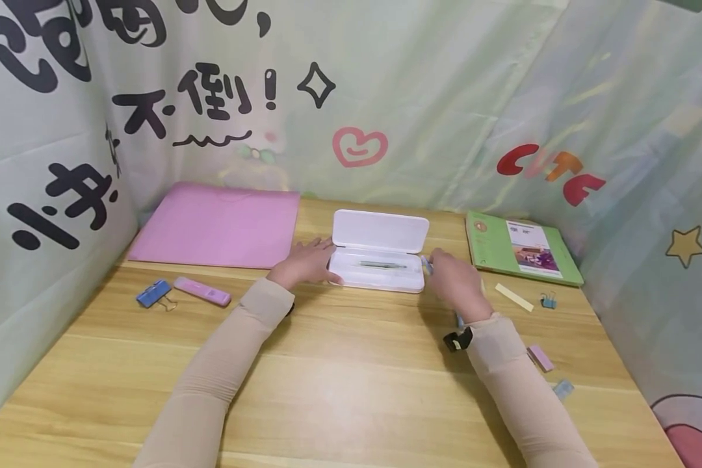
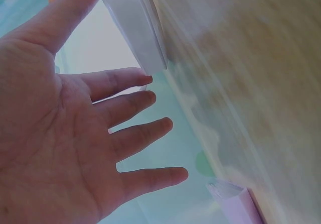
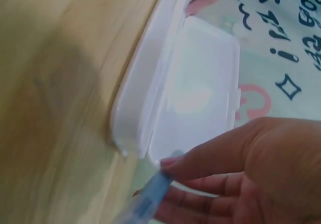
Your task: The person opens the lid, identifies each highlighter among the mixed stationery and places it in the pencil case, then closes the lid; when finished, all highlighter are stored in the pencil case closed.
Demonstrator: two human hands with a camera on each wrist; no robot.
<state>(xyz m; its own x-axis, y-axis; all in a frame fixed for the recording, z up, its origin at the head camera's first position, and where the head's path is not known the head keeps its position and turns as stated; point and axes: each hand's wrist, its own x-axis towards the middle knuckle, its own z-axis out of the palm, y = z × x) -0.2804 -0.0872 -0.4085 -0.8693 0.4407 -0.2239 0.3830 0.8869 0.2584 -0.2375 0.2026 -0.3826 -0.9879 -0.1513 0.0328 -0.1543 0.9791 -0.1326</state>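
My right hand (image 1: 459, 279) is pinching a slim, translucent, light-blue stick (image 3: 158, 188), just beside a smooth, white, round-cornered case (image 1: 380, 285) sitting to its left. The flat hinged lid (image 1: 380, 231) is standing open; a thin green pen (image 1: 381, 264) is lying inside. My left hand (image 1: 310, 261), fingers spread straight, is touching the case's far end.

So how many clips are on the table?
2: the blue clip on the left; the small teal clip on the right, near the green book. Others may be hidden.

White case (image 1: 380, 233), greenish pen (image 1: 380, 264), light-blue slim object (image 3: 154, 190), pink folder (image 1: 222, 224), green book (image 1: 491, 250), tan wood-grained table (image 1: 339, 377)
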